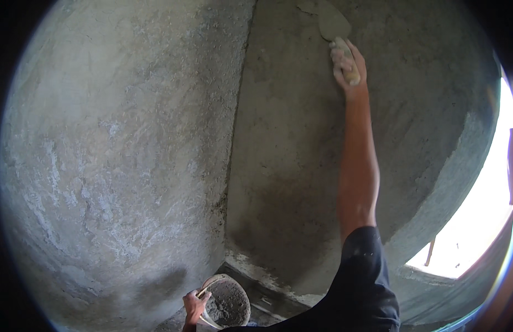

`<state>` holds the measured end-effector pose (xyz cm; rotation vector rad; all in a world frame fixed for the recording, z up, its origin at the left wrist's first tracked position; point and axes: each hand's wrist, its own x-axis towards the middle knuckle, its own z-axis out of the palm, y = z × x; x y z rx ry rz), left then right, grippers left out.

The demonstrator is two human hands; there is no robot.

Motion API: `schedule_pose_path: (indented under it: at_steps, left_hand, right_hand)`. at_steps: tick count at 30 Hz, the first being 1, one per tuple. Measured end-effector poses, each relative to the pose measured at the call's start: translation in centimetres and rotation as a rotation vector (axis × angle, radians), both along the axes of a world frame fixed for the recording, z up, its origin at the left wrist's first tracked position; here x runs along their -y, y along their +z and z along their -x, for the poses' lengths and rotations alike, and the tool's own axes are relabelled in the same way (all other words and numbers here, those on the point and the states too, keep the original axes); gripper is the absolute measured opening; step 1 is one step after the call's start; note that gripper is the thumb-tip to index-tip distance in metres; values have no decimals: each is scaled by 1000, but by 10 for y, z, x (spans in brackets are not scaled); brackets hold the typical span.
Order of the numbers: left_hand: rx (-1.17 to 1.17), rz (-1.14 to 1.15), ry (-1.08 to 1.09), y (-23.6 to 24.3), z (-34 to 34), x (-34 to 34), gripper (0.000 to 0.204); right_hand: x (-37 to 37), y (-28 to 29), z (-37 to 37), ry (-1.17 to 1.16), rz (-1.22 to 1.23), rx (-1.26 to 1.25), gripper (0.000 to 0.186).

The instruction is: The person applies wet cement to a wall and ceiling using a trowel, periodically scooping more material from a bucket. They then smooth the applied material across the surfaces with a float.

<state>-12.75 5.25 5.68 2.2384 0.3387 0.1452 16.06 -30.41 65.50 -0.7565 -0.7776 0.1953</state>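
Note:
High on the darker wall, my right hand is wrapped round the pale handle of a trowel. The trowel's rounded blade lies against the wall, beside a thin patch of mortar at the top edge. Low in the view, my left hand is closed on the rim or handle of a bucket; which of the two is hard to tell. Grey wet mortar fills part of the bucket. My right arm stretches far up, in a dark short sleeve.
A rough, lighter grey wall meets the darker wall at a vertical corner. At the right, a bright opening cuts through the wall. A ledge with bits of debris runs along the wall's foot behind the bucket.

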Motion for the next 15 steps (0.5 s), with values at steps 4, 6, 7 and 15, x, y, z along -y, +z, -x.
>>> schedule_pose_path:
  at_steps: [4,6,7,15]
  left_hand:
    - [3,-3,-3,-18,10,11,38]
    - [-10,-53,19,-24,14,23,41]
    - [32,-108,46,-42,20,24,43]
    - [-187,-118,203,-26,1,96,31]
  right_hand:
    - [24,-90,20,307,-35,145,36]
    - [12,-168,38,199,105,-122,39]
    - [-7,-215,55,10,228,-296,39]
    - [31,-609,179,354,1758,98,42]
